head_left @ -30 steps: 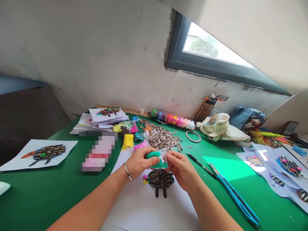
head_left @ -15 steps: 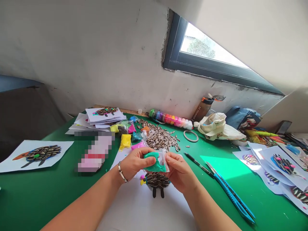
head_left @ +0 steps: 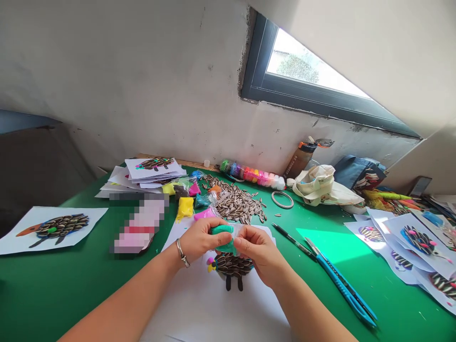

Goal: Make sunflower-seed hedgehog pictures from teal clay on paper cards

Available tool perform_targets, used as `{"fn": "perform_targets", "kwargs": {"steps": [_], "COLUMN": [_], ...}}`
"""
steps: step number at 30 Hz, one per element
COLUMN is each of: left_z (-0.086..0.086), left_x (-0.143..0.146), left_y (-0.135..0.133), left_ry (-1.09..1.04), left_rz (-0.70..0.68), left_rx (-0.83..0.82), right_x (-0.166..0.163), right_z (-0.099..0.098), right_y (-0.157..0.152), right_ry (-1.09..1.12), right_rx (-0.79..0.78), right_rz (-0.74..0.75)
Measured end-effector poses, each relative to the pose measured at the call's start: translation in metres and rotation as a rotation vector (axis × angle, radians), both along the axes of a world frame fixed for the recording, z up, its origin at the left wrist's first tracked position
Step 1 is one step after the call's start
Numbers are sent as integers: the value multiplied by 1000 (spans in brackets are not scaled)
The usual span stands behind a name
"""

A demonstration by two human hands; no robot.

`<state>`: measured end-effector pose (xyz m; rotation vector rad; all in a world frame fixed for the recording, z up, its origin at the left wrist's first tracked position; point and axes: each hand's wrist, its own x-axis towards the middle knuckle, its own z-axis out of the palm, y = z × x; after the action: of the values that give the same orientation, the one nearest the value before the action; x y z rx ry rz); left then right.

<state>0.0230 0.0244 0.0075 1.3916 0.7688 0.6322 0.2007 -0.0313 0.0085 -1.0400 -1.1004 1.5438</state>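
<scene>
Plainly, both hands are working together on one thing, a green packet (head_left: 221,237), which they are holding up over the middle of the white paper (head_left: 210,313). The left hand (head_left: 203,240) is closing around the packet's left side, its thumb lying across the green front and its fingers bending behind, so that only a narrow gap filled by the packet is showing between them. A silver bracelet (head_left: 183,253) is circling that wrist. The right hand (head_left: 261,251) is pinching the clear edge at the packet's right end between thumb and forefinger; its other fingers are curling in below, partly hidden, and whether they are touching the plastic I cannot tell. The two hands are sitting near each other, with the packet bridging them.

Just below, a seed-covered bird (head_left: 233,266) is lying on the paper, the hands and packet overlapping its upper edge in view. Beyond the left hand, a magenta packet (head_left: 204,215) and a yellow packet (head_left: 185,208) are resting near a heap of striped seeds (head_left: 237,204). To the right, a black pen (head_left: 294,241) and a blue cutter (head_left: 344,287) are lying on the green table (head_left: 85,285), apart from the right hand.
</scene>
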Motion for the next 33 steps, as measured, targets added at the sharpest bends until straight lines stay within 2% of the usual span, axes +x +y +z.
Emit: {"fn": "perform_targets", "kwargs": {"steps": [5,8,11,15,18,21,27,33], "left_z": [-1,4,13,21,22,24,28,27], "left_x": [-1,-1,2,6,9,9,9,10], "left_y": [1,-3,-9,-18,-21,-21,-24,-24], "left_ry": [34,60,82,180,196,216,266,197], "left_rz": [11,58,139,203,258,321,151,131], "left_rx": [63,137,244,371,366,371,351,271], "right_x": [-1,-2,-3,-7,-9,-8,-7,-9], "right_z": [2,1,1,0,0,-2,-9,-3], "right_y": [-3,-4,-5,-8,-8,-8,-7,-9], "right_ry": [54,-4,-166,-485,-627,-685,-799,-661], "right_rx": [27,68,145,335,437,460,514,412], "right_rz": [52,36,-10,-82,-133,-162,-171,-137]}}
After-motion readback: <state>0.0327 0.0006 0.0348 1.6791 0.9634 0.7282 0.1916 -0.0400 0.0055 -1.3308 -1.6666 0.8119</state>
